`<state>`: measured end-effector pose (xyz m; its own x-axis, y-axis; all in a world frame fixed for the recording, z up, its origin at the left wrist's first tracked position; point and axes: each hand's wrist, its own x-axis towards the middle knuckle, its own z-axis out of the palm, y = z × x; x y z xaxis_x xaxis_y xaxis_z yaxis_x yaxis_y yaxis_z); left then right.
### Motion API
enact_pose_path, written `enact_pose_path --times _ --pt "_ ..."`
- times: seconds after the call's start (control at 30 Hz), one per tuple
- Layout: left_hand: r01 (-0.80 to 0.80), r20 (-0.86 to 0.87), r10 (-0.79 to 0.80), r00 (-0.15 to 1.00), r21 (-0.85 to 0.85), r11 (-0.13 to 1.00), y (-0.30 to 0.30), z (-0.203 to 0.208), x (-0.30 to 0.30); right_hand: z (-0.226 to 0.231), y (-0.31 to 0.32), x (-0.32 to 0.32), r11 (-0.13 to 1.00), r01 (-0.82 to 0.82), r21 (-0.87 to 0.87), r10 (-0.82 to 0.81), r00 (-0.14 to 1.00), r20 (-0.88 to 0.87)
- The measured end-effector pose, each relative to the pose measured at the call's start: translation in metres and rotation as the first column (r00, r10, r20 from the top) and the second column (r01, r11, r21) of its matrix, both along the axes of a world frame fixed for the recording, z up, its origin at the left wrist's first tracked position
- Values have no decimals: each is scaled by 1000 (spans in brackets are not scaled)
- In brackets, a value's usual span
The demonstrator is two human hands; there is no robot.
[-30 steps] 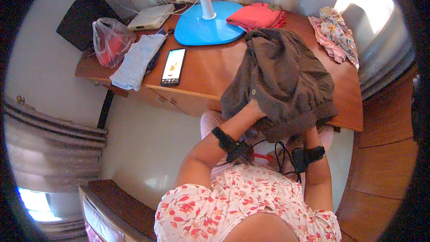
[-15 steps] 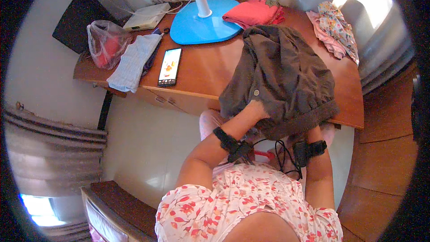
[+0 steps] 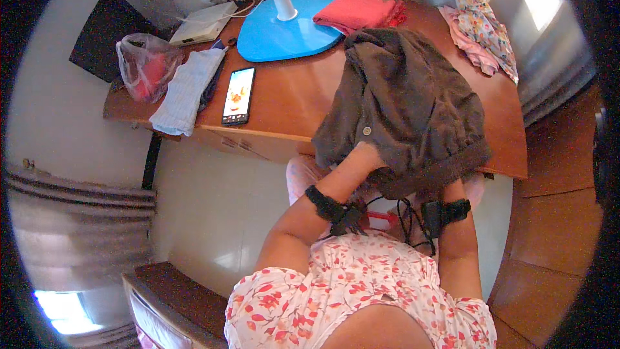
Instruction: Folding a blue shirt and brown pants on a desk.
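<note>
A dark brown garment (image 3: 413,90) with a button on its front and a gathered band along its near edge lies bunched over the desk's right part and front edge. My left hand (image 3: 371,156) reaches into it just below the button; cloth covers the fingers. From below, my right forearm (image 3: 457,239) goes up under the gathered band, which hides that whole hand. Whether either hand grips the cloth cannot be seen. Each forearm wears a black strap with a small box, and black cables (image 3: 405,220) hang between them.
On the wooden desk (image 3: 284,106) lie a phone (image 3: 238,95) with a lit screen, a pale folded cloth (image 3: 187,90), a plastic bag (image 3: 148,68) and a white box (image 3: 203,24). Behind are a blue stand base (image 3: 287,29), red folded cloth (image 3: 358,11) and floral cloth (image 3: 483,32).
The whole view has shifted a little. Within it, the brown garment's folds have smoothed slightly at the top, while both arms stay in nearly the same pose.
</note>
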<state>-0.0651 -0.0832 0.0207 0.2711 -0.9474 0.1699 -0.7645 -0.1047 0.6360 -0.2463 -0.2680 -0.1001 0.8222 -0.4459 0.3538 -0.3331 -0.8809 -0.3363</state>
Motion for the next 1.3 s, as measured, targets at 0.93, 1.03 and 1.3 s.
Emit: enact_pose_path --times 0.93,1.03,1.3 --pt "115 260 -170 951 214 970 26 8 -18 5 22 7 999 -8 44 7 1000 12" --pt "173 393 -265 881 253 952 36 2 -11 6 25 11 999 -2 45 1 1000 18" --pt "-1 -218 -55 974 -248 969 72 38 8 11 27 19 999 6 50 -8 1000 29"
